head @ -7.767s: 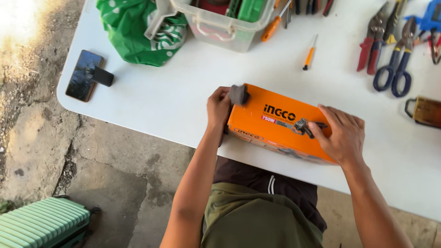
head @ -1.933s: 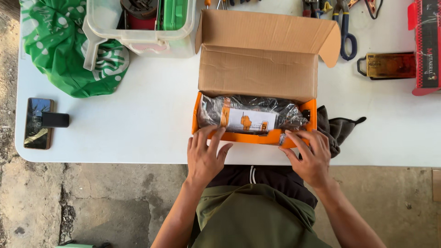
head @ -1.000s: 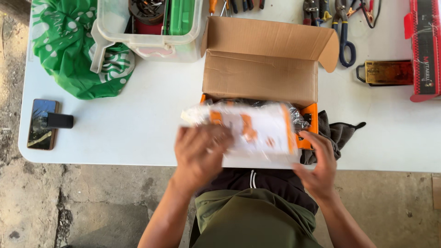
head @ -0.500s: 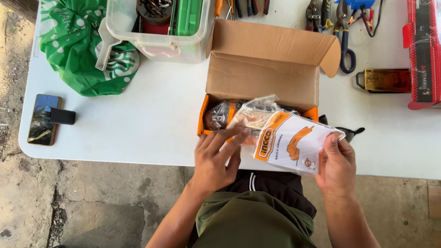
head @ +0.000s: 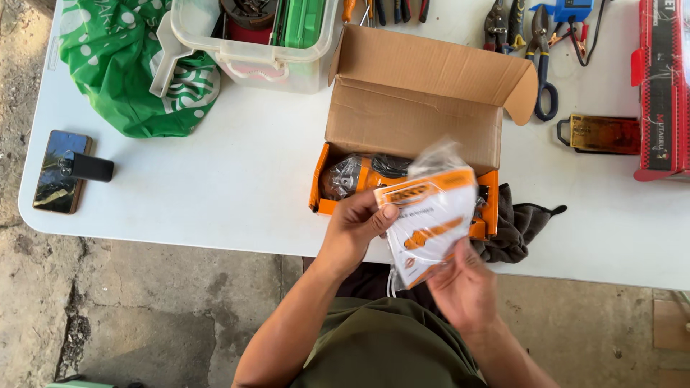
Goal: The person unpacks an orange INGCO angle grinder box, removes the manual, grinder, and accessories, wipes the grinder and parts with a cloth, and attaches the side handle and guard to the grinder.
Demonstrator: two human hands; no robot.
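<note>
White table (head: 215,187): green spotted bag (head: 122,72) at far left corner, clear plastic bin (head: 251,50) of tools touching it. Phone (head: 61,172) with black block on top near left edge. Snips (head: 540,57), pliers along far edge. Brass-coloured item (head: 604,134), maybe a padlock, beside red box (head: 665,86). Dark cloth (head: 514,230) at near edge.

A blurred, seemingly plastic-sleeved white-and-orange booklet (head: 430,223) is held tilted, just before the open orange box (head: 338,188).
</note>
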